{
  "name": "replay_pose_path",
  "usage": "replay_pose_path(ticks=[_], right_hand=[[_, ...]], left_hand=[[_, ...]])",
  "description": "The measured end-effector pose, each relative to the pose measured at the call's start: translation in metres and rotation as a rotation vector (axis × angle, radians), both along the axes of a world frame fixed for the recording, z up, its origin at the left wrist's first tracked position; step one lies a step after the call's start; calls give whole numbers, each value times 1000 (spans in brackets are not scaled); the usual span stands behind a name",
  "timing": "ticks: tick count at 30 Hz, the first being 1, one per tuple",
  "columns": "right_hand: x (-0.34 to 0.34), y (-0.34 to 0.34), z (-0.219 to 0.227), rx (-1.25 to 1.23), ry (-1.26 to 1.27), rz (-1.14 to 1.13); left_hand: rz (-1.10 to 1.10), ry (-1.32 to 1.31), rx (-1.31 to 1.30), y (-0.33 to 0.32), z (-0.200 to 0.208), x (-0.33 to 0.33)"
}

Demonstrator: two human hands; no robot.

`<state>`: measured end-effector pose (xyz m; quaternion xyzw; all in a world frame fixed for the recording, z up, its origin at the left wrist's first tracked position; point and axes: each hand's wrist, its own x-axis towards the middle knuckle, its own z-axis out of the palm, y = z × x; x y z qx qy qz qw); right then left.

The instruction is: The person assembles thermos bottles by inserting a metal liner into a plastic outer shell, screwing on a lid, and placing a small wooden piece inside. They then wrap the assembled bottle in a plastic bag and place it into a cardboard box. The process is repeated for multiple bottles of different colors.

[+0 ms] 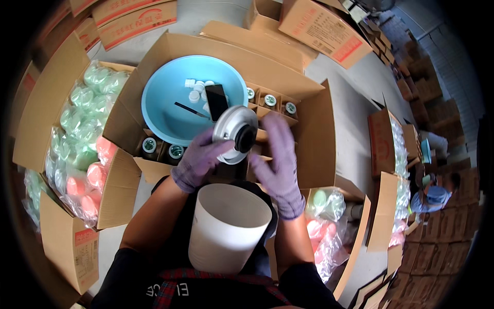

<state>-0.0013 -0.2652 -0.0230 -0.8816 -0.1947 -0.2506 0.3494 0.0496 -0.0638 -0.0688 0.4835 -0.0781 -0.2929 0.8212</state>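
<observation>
My left hand (198, 159) wears a purple glove and is closed on a round silver lid-like piece (224, 123) with a black knob at its centre. The piece is tilted, its knob facing right. My right hand (279, 162), gloved alike, is just right of it with fingers apart and a little blurred. It holds nothing that I can see. Below both hands, a white open-topped cylindrical container (226, 237) stands between my forearms, at my lap. Beyond them, a light blue basin (159, 113) holds several white caps (194, 96), a black phone (216, 101) and a thin black tool (191, 109).
The basin rests on an open carton (311, 139) with dividers and several green-topped bottles (269, 101). An open carton at left holds bagged green and pink pieces (82, 118); another stands at right (329, 226). Closed cartons (327, 31) lie behind. Far right, a person (435, 198) sits among boxes.
</observation>
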Motion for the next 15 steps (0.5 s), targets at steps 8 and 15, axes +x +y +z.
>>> replay_pose_path(ticks=[8,15], right_hand=[[-5,19,-42,230,313,-251],[0,28,-38,-90,84,-102]], left_hand=[[25,-517,136,2,-1,-11],[91,-552,139,0,-6,-8]])
